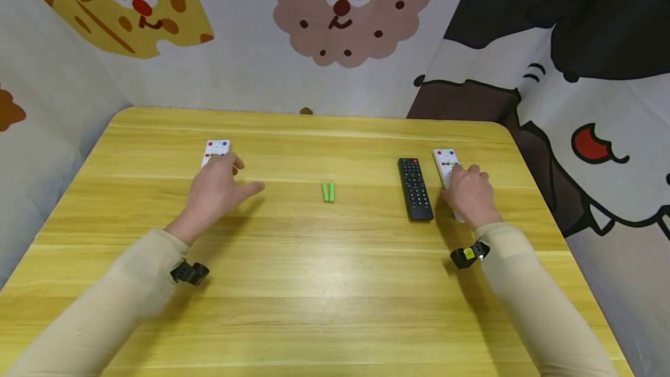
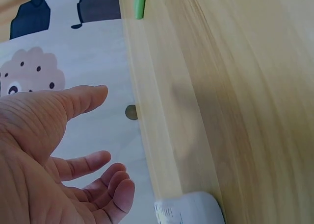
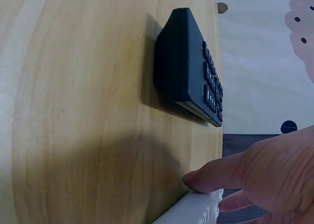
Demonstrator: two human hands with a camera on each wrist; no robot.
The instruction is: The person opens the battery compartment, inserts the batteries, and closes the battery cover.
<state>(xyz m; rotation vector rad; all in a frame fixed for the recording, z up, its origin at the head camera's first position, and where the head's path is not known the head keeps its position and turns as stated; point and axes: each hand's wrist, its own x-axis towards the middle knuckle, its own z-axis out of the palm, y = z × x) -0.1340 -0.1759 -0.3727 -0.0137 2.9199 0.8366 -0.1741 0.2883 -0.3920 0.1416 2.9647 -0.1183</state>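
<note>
My left hand (image 1: 211, 191) is held over a white remote control (image 1: 216, 147) at the left, its thumb spread away from the loosely bent fingers. In the left wrist view that remote's rounded white end (image 2: 196, 209) shows below the fingertips, with nothing between thumb and fingers. At the right, my right hand (image 1: 471, 194) holds a second white remote control (image 1: 445, 159) across its width. Its thumb (image 3: 211, 177) lies along the near edge and the fingers are on the far side; the palm hides the middle keys. Just left of it lies a black remote control (image 1: 415, 191), keys up.
Two green batteries (image 1: 325, 192) lie side by side near the middle of the wooden table (image 1: 324, 284). A cloth with cartoon prints (image 1: 235, 74) hangs behind the table and along its sides. Both wrists carry small black cameras (image 1: 189, 273).
</note>
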